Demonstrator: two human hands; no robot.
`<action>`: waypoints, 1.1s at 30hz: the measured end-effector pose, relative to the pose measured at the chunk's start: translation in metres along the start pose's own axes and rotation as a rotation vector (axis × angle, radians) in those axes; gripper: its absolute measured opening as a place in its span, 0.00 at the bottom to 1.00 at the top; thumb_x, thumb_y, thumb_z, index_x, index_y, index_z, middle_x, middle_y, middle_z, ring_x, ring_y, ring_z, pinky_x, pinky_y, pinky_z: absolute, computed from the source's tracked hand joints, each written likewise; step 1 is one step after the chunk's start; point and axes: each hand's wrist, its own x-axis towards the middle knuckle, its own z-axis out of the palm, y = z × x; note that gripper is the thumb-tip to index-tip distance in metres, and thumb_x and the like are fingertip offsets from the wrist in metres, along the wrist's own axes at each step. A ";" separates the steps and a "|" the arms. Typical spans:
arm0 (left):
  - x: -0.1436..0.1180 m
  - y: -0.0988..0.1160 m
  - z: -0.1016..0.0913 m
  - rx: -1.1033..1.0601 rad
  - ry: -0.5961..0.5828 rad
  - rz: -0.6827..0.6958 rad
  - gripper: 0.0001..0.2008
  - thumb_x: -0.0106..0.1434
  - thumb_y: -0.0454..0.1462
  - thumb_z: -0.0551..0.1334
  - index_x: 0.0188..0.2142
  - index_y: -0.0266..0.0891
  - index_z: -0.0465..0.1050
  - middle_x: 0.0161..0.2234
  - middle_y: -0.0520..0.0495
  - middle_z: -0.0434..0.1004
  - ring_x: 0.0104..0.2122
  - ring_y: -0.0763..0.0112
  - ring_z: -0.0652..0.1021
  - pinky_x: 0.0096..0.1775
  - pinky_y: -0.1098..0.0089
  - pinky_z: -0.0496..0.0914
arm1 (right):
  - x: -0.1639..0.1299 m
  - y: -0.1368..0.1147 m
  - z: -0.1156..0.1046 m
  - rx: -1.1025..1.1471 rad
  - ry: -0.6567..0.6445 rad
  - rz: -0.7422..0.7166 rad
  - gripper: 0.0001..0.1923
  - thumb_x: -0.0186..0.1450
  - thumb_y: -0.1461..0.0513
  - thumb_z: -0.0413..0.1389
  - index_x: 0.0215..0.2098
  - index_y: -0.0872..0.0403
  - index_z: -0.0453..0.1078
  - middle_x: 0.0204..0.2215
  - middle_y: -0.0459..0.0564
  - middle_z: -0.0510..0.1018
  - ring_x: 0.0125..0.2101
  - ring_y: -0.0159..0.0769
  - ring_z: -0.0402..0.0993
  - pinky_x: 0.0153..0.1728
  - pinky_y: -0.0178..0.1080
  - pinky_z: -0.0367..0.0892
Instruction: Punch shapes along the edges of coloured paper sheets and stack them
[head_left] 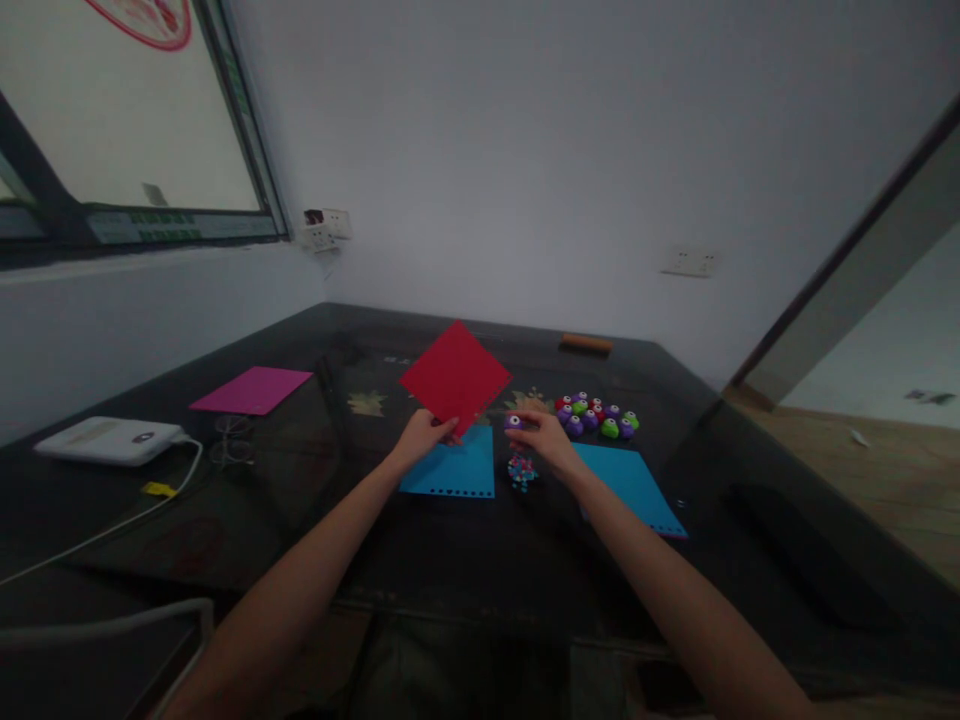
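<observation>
**Red sheet in one hand, purple punch in the other**

The dark counter (465, 560) carries everything, reaching back to the pale wall. Lifted off it, tilted like a diamond, is the red sheet (456, 377); the left hand (421, 437) has its fingers closed on the sheet's lower corner, so the sheet rises up and away from those fingers. Just below the left fingers lies a blue sheet (454, 470) with a row of small holes along its near edge. A second blue sheet (634, 485) lies flat under and beyond the right wrist. Far to the left of the left fingers rests a pink sheet (251, 390), and nearer the edge a white box (109, 440) with a cable.

The right hand (546, 438) has its fingers closed around a small purple punch (514, 423), just beside the red sheet's lower edge. Past the right fingers sits a cluster of punches (598, 414) in purple, green and red. Directly beneath those fingers lies a little heap of coloured paper bits (521, 470).
</observation>
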 end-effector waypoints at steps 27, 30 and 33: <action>-0.019 0.033 0.050 -0.040 -0.155 0.032 0.07 0.59 0.35 0.60 0.31 0.31 0.72 0.22 0.44 0.78 0.23 0.71 0.77 0.29 0.72 0.71 | -0.071 -0.008 -0.004 0.419 0.141 0.134 0.20 0.47 0.57 0.65 0.37 0.54 0.71 0.35 0.50 0.77 0.32 0.37 0.76 0.35 0.40 0.71; -0.019 0.030 0.053 -0.061 -0.132 0.043 0.05 0.58 0.34 0.60 0.30 0.32 0.71 0.22 0.46 0.78 0.22 0.72 0.77 0.29 0.72 0.71 | -0.070 -0.007 -0.005 0.426 0.154 0.133 0.20 0.46 0.58 0.65 0.37 0.54 0.71 0.36 0.51 0.77 0.33 0.37 0.76 0.38 0.41 0.70; -0.019 0.024 0.059 -0.084 -0.157 0.037 0.04 0.58 0.33 0.60 0.31 0.33 0.72 0.23 0.47 0.78 0.23 0.71 0.77 0.29 0.72 0.71 | -0.070 -0.005 -0.005 0.455 0.170 0.140 0.21 0.45 0.58 0.66 0.36 0.54 0.71 0.36 0.51 0.77 0.34 0.37 0.75 0.40 0.41 0.69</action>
